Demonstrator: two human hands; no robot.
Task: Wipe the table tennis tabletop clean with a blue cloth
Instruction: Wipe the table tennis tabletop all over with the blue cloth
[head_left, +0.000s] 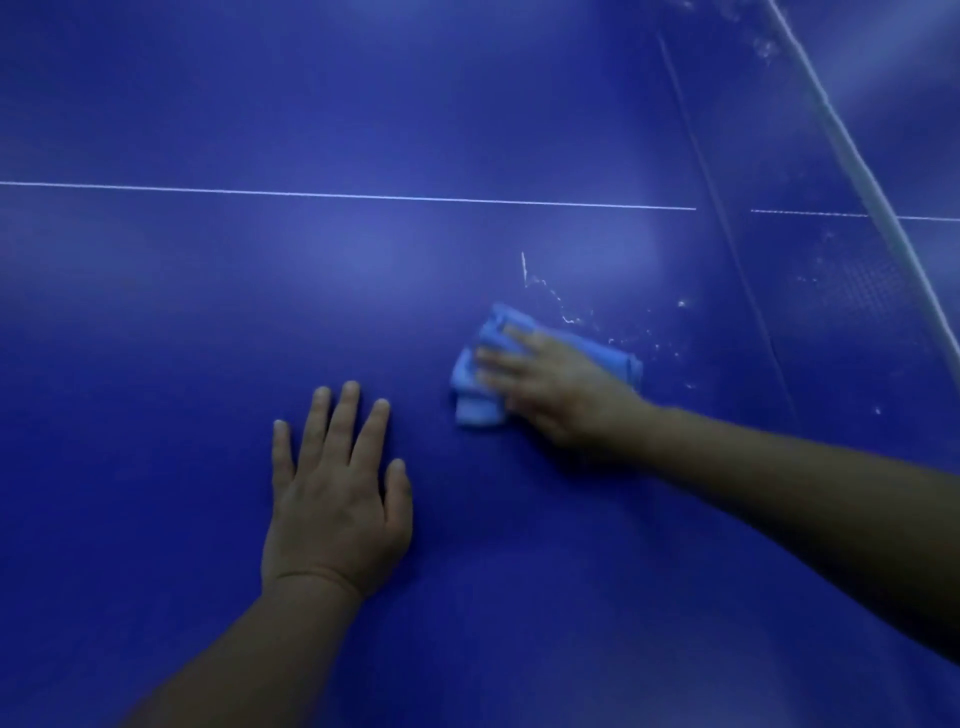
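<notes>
The blue table tennis tabletop (208, 312) fills the head view. A folded light-blue cloth (475, 397) lies on it right of centre. My right hand (556, 387) presses flat on the cloth with straight fingers, slightly blurred. My left hand (332, 493) rests palm down on the bare tabletop, fingers spread, a little left of and nearer than the cloth. White smears and specks (550, 291) mark the surface just beyond and right of the cloth.
A thin white centre line (363, 196) crosses the table. At the right, the net (857, 291) with its white top band (852, 150) runs diagonally, with more white specks near it.
</notes>
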